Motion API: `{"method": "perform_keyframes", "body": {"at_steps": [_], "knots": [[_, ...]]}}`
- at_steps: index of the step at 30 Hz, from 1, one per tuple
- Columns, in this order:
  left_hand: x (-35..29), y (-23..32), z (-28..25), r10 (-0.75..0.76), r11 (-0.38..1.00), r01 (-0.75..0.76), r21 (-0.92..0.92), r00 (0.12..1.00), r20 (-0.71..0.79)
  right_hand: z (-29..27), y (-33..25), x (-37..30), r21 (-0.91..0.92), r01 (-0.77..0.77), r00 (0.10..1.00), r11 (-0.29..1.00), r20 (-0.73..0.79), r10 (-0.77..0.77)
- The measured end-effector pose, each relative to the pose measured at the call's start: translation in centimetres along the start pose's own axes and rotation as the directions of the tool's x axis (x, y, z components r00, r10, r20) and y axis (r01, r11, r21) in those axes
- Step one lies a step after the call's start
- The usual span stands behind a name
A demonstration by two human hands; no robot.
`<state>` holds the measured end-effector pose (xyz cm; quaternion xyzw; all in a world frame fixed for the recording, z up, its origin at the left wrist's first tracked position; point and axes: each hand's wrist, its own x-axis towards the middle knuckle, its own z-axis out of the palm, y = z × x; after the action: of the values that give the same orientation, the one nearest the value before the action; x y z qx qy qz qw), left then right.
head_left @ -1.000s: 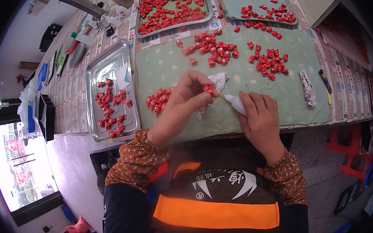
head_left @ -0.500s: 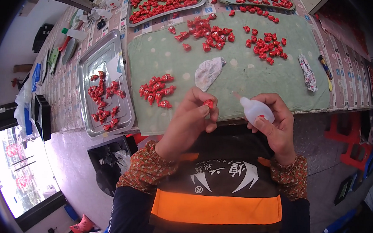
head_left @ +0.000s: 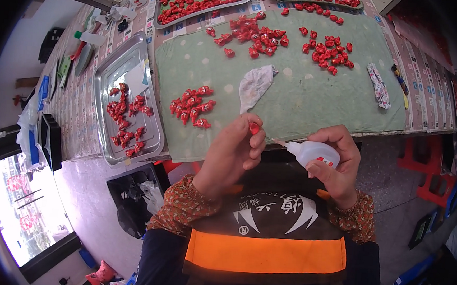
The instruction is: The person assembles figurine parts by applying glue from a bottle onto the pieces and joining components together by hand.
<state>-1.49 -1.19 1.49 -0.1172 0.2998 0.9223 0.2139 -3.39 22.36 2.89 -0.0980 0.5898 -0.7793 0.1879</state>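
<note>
Between the thumb and fingers of my left hand (head_left: 237, 147) is a small glossy red piece (head_left: 254, 128), mostly covered by the fingertips. My right hand (head_left: 338, 160) grips a white squeeze bottle (head_left: 317, 153) with a thin nozzle, lying sideways. Its tip points left toward the red piece, a short gap apart. Both hands are just in front of the table's near edge. Beyond them a crumpled white cloth (head_left: 256, 86) lies on the green spotted mat (head_left: 295, 102). A cluster of similar red pieces (head_left: 191, 106) lies left of the cloth.
More red pieces form heaps (head_left: 332, 54) farther back on the mat. A metal tray (head_left: 155, 137) with several pieces stands at left; fuller trays (head_left: 203, 12) are at the back. A patterned cloth roll (head_left: 378, 87) and a dark-and-yellow tool (head_left: 400, 84) lie at right.
My right hand has lowered slightly and tipped the bottle, so its nozzle now points left instead of up-left. My left hand has barely moved, still pinching the red piece.
</note>
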Motion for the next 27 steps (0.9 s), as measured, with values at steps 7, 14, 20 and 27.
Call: {"method": "perform_keyframes", "body": {"at_steps": [7,14,20,27], "knots": [[0.1,-1.7,-0.4,-0.106,0.954,0.114,-0.276,0.993,0.043,0.9,-0.8,0.0,-0.489,0.372,0.921,0.789,0.084,-0.382],[-0.1,-2.2,0.1,-0.161,0.932,0.16,-0.325,0.987,0.025,1.4,-0.9,0.3,-0.601,0.553,0.805,0.577,0.206,-0.557],[0.0,-2.4,0.2,-0.147,0.941,0.154,-0.3,0.988,0.045,1.4,-0.9,-0.1,-0.652,0.558,0.795,0.513,0.243,-0.556],[-0.1,-2.6,0.0,-0.138,0.946,0.146,-0.289,0.989,0.046,1.4,-1.0,-0.1,-0.671,0.562,0.796,0.483,0.28,-0.537]]}}
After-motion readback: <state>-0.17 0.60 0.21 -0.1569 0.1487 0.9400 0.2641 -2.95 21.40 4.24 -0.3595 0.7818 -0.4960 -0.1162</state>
